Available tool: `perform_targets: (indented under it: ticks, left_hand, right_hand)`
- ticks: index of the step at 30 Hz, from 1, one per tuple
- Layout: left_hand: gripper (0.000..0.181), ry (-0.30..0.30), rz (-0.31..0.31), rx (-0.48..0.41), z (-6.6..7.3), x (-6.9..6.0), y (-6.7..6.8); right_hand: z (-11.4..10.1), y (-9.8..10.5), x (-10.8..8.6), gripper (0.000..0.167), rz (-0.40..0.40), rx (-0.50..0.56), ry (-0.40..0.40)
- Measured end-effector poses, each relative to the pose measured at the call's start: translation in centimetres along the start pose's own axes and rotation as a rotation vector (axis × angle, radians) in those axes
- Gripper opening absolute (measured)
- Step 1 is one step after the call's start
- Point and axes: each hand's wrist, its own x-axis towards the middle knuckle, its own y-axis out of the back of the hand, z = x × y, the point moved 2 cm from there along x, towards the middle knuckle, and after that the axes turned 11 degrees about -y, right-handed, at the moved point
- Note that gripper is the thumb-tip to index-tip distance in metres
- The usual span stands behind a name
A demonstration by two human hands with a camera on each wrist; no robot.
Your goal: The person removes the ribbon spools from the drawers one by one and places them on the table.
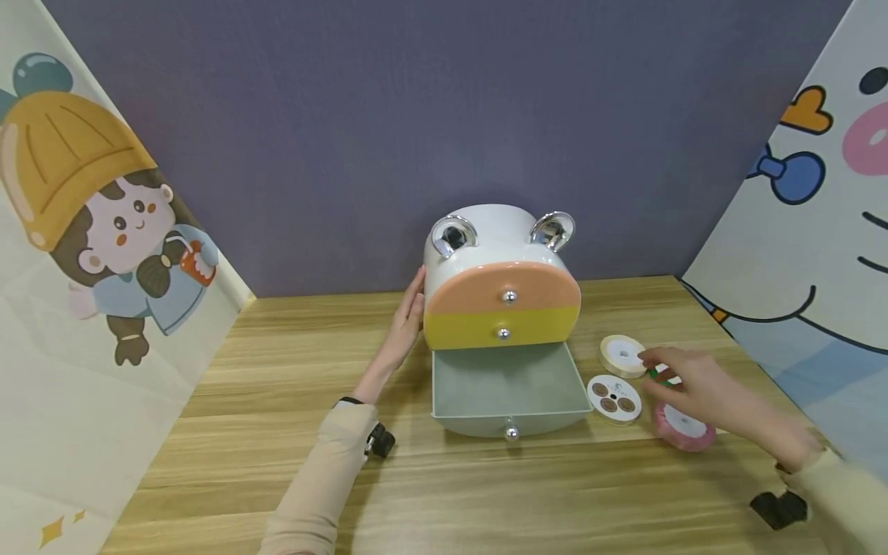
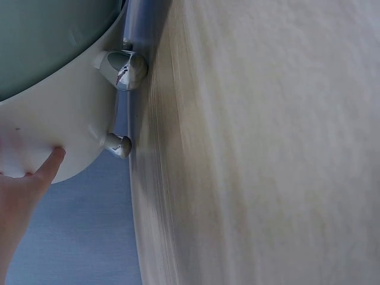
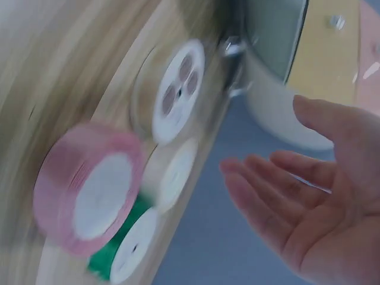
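A small chest of drawers [image 1: 501, 308] with silver ears stands against the back wall, its grey-green bottom drawer [image 1: 509, 385] pulled out and bare inside. Against the chest's left side rests my left hand [image 1: 405, 324]; thumb and fingertips touch the white side wall [image 2: 65, 130]. My right hand [image 1: 701, 385] hovers over several ribbon spools, fingers loosely bent and holding nothing. Beneath and around it lie a cream ribbon spool [image 1: 617, 348], a spool with brown showing through round holes [image 1: 614, 399], a pink ribbon spool [image 3: 83, 184] and a green ribbon spool [image 3: 127, 246], partly hidden in the head view.
The wood-grain table [image 1: 291, 432] reaches back to a grey-blue wall [image 1: 347, 154]. Cartoon-printed panels stand at the left [image 1: 76, 401] and right [image 1: 784, 254]. The open drawer juts forward, its right corner close to the brown-holed spool.
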Motion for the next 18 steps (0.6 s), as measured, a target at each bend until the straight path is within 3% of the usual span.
perform_targets:
  ticks: [5,9,12,16,18]
  left_hand:
    - [0.052,0.026,-0.014,-0.001,1.1,0.0,-0.1]
    - [0.053,0.031,-0.028,-0.011,2.7,-0.1,-0.1]
    - [0.053,0.036,-0.027,-0.018,3.0,-0.1,-0.1]
    - [0.052,0.028,-0.014,-0.014,1.5,0.0,-0.1]
    - [0.053,0.02,-0.008,-0.007,0.5,0.0,0.0]
  right_hand:
    - [-3.0,-0.7,-0.8,0.013,-0.104,0.116,-0.017]
    - [-5.3,-2.4,-1.8,0.013,-0.254,0.287,-0.024]
    - [-7.0,-4.5,-2.4,0.021,-0.443,0.554,-0.079]
    - [-9.2,-7.5,-2.8,0.042,-0.705,0.945,-0.294]
    - [-10.2,-8.7,-2.8,0.048,-0.772,1.079,-0.39]
